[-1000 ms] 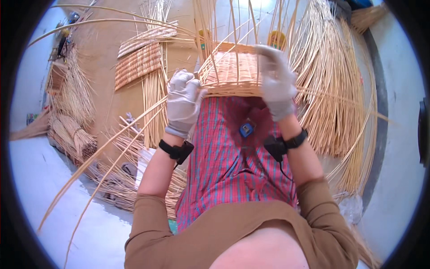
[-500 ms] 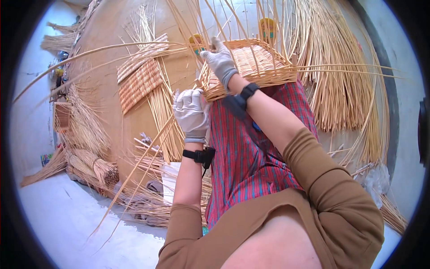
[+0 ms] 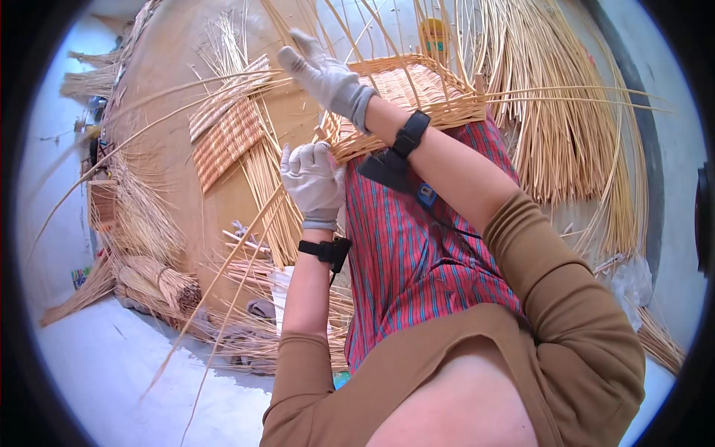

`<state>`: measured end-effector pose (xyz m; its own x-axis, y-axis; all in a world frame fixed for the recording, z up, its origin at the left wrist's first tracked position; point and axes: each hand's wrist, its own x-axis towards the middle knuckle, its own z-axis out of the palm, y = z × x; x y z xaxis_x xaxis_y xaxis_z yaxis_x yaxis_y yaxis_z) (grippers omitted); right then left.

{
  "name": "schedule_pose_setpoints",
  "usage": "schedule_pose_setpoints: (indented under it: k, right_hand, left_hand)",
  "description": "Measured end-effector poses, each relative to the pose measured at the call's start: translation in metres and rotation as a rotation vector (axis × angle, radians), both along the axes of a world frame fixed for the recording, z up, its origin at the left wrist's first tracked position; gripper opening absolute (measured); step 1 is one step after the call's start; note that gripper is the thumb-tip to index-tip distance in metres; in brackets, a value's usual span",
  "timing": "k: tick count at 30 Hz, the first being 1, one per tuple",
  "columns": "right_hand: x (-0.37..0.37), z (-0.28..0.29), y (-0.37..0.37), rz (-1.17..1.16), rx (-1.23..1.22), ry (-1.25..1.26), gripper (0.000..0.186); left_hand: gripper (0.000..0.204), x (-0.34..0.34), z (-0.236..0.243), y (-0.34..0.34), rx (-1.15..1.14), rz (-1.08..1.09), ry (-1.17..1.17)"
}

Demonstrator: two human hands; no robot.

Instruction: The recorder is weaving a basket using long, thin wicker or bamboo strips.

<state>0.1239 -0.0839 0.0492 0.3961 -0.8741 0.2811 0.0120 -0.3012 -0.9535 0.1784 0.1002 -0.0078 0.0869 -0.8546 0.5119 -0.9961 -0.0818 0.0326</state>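
Lying across the person's red-and-blue checked cloth (image 3: 417, 253), nearer than the basket, is a small blue boxy device (image 3: 427, 195) with a pale mark on its face, too small to read. Just beyond the cloth's front edge, the left hand (image 3: 313, 179), in a pale knitted glove, sits at the near left corner of a shallow rectangular basket of light tan woven rods (image 3: 432, 128). Its fingers are curled in, apparently closed on that corner; whether they also pinch the long pale rods (image 3: 249, 223) trailing out beside the basket cannot be told.

The basket's long axis runs left to right, tipped slightly away at its right end, so its body lies to the right of the left hand, which is nearer its near corner. The right hand (image 3: 320, 72), in a matching glove, reaches over the basket's left end, fingers stretched and thumb apart, with no clear hold on anything.

Left of the basket lies a ribbed brown woven panel (image 3: 229, 153); right of it, a broad sheaf of straw-coloured rods (image 3: 562, 127). Beyond its far side stands a yellow tub with a green patch (image 3: 434, 37), no writing legible.
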Motion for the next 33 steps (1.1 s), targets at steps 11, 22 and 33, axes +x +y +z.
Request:
schedule_pose_setpoints:
  k: [11,22,33]
  right_hand:
    - [-0.106,-0.042,0.045,-0.001,0.159,-0.597,0.024]
    - [-0.142,-0.044,0.050,0.073,0.656,-0.612,0.036]
    - [-0.169,-0.042,0.004,-0.096,0.282,0.170,0.044]
  left_hand:
    - [0.048,0.007,0.003,0.006,0.019,-0.064,0.034]
    - [0.043,-0.013,0.028,-0.064,0.633,0.064,1.036]
    - [0.043,-0.026,0.010,-0.067,0.577,0.197,1.390]
